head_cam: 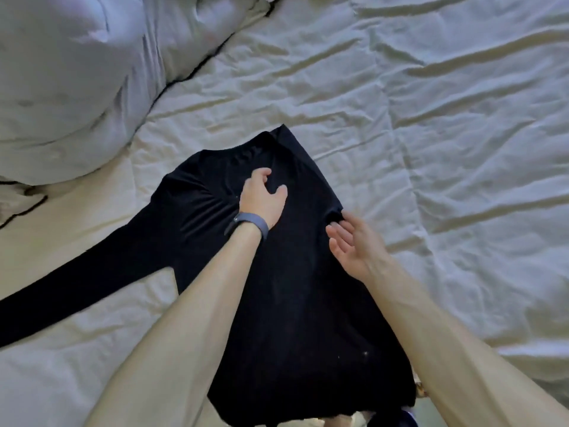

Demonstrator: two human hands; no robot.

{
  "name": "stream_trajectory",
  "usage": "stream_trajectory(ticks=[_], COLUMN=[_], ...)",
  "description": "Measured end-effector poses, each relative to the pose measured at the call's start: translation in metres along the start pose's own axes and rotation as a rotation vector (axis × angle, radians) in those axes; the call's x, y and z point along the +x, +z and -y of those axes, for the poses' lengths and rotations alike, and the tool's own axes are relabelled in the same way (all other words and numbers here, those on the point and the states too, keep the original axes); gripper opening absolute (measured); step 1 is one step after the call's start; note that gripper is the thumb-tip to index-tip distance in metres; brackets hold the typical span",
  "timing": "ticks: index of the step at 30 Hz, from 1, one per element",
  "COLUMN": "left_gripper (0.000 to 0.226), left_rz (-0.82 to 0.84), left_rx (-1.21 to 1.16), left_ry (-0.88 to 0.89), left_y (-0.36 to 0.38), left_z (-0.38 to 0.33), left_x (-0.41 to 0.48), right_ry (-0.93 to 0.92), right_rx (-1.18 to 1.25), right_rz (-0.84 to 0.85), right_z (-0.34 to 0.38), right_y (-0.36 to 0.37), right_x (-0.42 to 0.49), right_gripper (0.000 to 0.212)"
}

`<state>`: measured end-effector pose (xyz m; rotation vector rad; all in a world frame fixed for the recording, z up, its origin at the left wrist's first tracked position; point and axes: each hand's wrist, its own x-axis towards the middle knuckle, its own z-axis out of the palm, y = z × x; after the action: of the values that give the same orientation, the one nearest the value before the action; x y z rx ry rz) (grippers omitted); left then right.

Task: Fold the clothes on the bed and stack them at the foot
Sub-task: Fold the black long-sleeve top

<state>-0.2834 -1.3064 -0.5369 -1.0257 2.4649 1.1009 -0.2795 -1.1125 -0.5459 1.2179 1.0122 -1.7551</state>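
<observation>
A black long-sleeved top (292, 303) lies spread on the white bed sheet (431, 118), its collar pointing away from me. One long sleeve (77, 291) stretches out to the left. My left hand (261, 198), with a dark band on the wrist, rests on the upper chest of the top, fingers loosely bent and pressing the cloth. My right hand (354, 245) is open, palm turned inward, with its fingertips touching the right edge of the top near the shoulder. The right sleeve is hidden from view.
A bulky white duvet (61, 87) is heaped at the upper left. Wrinkled sheet stretches across the right side and the top. The near edge of the bed (425, 392) shows at the bottom, by my right forearm.
</observation>
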Motion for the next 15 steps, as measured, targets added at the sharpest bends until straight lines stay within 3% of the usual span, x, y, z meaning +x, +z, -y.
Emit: stream_trajectory(ticks=[6,10,15], left_gripper=[0.05,0.016,0.016], left_rz=[0.039,0.152,0.19], left_rx=[0.157,0.288,0.053], left_ry=[-0.098,-0.169,-0.127], left_y=[-0.001,-0.006,-0.003], left_z=[-0.047,-0.054,-0.079], left_x=[0.089,0.108,0.121], right_ry=[0.183,0.232,0.271], right_rx=[0.123,0.259,0.419], right_rz=[0.045,0.029,-0.007], right_z=[0.005,0.009,0.017], right_y=[0.012,0.017,0.024], right_x=[0.013,0.014,0.02], right_gripper=[0.035,0.03,0.023])
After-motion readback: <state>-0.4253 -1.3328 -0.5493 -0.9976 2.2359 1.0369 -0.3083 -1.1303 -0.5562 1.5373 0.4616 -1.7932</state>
